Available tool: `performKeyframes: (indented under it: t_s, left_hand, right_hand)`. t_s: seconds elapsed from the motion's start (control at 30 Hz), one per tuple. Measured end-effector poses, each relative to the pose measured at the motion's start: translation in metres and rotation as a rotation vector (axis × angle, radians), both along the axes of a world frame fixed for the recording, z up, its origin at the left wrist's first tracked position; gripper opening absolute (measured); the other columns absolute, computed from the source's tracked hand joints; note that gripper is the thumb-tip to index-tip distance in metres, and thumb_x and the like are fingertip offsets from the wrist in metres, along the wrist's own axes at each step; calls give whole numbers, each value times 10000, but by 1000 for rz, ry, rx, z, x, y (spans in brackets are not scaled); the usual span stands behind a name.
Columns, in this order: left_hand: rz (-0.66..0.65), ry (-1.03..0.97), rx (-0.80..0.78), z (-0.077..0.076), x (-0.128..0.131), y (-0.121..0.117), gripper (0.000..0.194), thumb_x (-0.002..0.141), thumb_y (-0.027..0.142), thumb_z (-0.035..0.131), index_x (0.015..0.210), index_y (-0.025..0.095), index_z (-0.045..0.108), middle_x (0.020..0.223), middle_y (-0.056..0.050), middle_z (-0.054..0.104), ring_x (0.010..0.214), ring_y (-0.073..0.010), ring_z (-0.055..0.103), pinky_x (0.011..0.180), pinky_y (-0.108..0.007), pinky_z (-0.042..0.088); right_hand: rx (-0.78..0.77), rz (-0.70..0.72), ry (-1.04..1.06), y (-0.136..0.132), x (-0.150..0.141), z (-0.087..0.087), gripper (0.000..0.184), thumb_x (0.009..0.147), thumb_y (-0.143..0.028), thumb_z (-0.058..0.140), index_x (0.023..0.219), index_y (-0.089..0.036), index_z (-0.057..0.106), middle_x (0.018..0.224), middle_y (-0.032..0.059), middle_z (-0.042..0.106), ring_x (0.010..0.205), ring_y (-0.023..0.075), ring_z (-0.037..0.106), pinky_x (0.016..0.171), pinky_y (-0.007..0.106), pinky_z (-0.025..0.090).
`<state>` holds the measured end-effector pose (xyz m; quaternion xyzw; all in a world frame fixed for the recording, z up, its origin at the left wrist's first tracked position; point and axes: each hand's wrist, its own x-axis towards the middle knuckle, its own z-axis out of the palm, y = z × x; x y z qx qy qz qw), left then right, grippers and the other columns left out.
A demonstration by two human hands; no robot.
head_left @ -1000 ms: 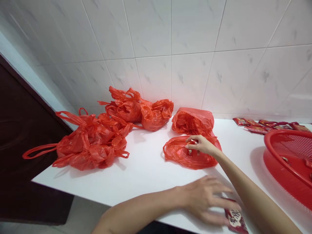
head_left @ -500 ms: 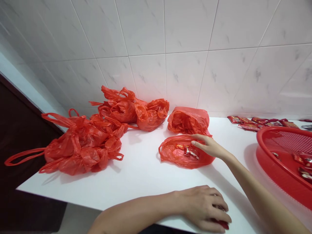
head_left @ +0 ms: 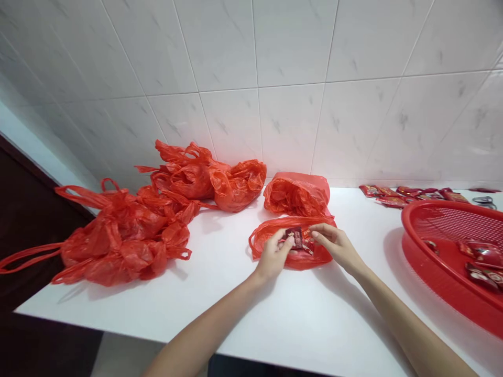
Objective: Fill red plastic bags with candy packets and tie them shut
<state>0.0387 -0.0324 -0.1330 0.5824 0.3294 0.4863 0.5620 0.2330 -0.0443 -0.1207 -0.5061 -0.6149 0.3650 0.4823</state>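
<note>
My left hand is over the front of an open red plastic bag, closed on a small dark red wrapped packet. Opposite it, my right hand reaches over the bag's right side. Its thumb and fingers come close together at the edge of a brighter red packet; whether they pinch this packet or the bag's film is not clear. Both packets are at the bag's mouth, with more wrapping showing beneath. The bag lies on the white table.
Filled red bags are heaped on the left, others by the tiled wall. Another red bag lies behind the open one. A red mesh basket with wrapped packets stands right. Loose packets lie behind it.
My left hand has gone from the table's front edge up to the open bag, bringing what it held. My right hand stays at the bag, its fingers now closer together. The view has shifted slightly right.
</note>
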Motion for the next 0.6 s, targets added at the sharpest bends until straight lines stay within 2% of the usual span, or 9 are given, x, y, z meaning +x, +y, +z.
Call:
performKeyframes:
  t_s: [0.1,0.2,0.3,0.43,0.5,0.6]
  left_hand:
    - [21,-61,-94,1,-4,11,374,778,427,764,1035,171,676,1041,-66,738,929,-215,718,818,-333,605]
    - [89,-35,-69,-2,-9,18,344,749,304,780,1050,181,670,1027,-59,736,903,-199,726,802,-310,601]
    - [139,52,2,-7,-16,26,378,770,204,741,1133,187,638,949,-41,735,838,-161,724,793,-280,585]
    - [137,239,113,-10,-24,34,374,831,162,655,1201,187,606,897,-30,740,803,-151,720,775,-278,573]
    - [179,351,202,-10,-27,35,369,846,167,636,1213,198,611,952,-43,749,836,-168,724,809,-312,578]
    - [229,464,350,-10,-29,35,441,826,157,655,1259,223,604,1099,-58,746,989,-206,719,940,-381,562]
  right_hand:
    - [10,0,49,0,-7,-7,551,798,-688,671,1053,-200,660,1006,102,733,903,271,710,848,431,594]
    - [36,-7,18,1,-12,-15,532,821,-627,664,1138,-202,616,994,98,721,912,274,710,825,437,595]
    - [72,-9,-45,1,-13,-23,491,851,-577,627,1169,-204,594,1021,102,709,965,277,701,845,448,589]
    - [114,-16,-111,2,-12,-28,441,879,-515,590,1191,-204,579,1046,103,707,973,265,699,845,442,594]
    - [140,-29,-137,1,-11,-28,418,890,-483,578,1199,-203,575,1050,104,710,970,262,702,837,436,599]
    - [188,-51,-172,0,-10,-26,379,906,-442,560,1196,-200,578,1031,102,714,949,256,708,814,419,607]
